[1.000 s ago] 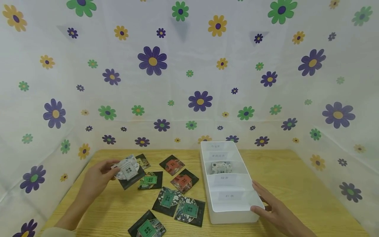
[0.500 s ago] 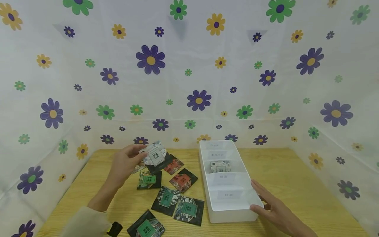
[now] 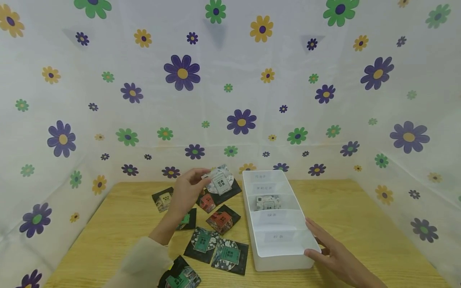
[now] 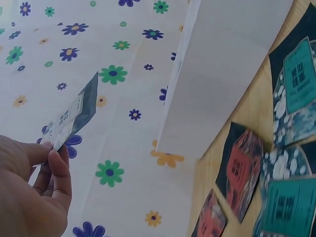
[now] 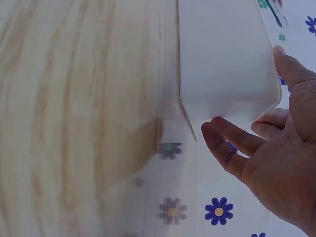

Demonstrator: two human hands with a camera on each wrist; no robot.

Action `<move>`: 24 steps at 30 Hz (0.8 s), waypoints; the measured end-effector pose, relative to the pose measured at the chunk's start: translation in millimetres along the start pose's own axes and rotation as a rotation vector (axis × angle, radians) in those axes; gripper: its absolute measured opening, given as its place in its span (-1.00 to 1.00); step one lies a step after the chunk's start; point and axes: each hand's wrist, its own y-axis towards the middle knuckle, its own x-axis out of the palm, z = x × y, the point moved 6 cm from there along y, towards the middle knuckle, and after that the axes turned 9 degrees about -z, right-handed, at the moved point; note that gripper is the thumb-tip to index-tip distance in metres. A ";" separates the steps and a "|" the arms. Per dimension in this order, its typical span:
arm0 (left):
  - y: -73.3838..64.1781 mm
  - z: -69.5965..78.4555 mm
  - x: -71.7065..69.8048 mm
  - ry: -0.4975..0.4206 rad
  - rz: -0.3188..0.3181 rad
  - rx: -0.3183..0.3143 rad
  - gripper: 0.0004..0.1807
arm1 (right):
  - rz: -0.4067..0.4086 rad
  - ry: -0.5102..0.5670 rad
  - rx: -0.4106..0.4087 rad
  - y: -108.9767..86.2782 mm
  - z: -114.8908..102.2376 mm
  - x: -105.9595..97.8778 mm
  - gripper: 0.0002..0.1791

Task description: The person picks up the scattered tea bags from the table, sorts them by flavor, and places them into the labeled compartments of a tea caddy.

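Observation:
My left hand [image 3: 183, 192] pinches a tea sachet [image 3: 221, 183], white-patterned on a dark backing, between thumb and fingers. It is held above the table, just left of the white divided box [image 3: 282, 263]; in the left wrist view the sachet [image 4: 76, 114] is seen nearly edge-on. My right hand [image 3: 333, 250] holds the box's near right corner, thumb at the front rim and index finger along the side. A similar white-patterned sachet [image 3: 268, 203] stands in the box's middle compartment. Below the held sachet lies a red-labelled sachet [image 3: 207, 202], partly covered.
More sachets lie left of the box: a red-labelled sachet [image 3: 223, 220], several green-labelled ones such as the green-labelled sachet [image 3: 230, 256], and a yellow-labelled sachet [image 3: 162, 200]. Handwritten labels mark the box's compartments. A flowered cloth [image 3: 216, 100] stands around the wooden table [image 3: 345, 212].
My left hand has carried the white-patterned sachet rightward and slightly farther back, from over the yellow-labelled sachet to beside the box. My right hand and the box stay in place.

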 end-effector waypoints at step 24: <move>36.7 -20.2 103.9 -0.043 -0.030 -0.041 -0.81 | 0.006 -0.007 -0.020 0.2 0.0 1.4 -0.14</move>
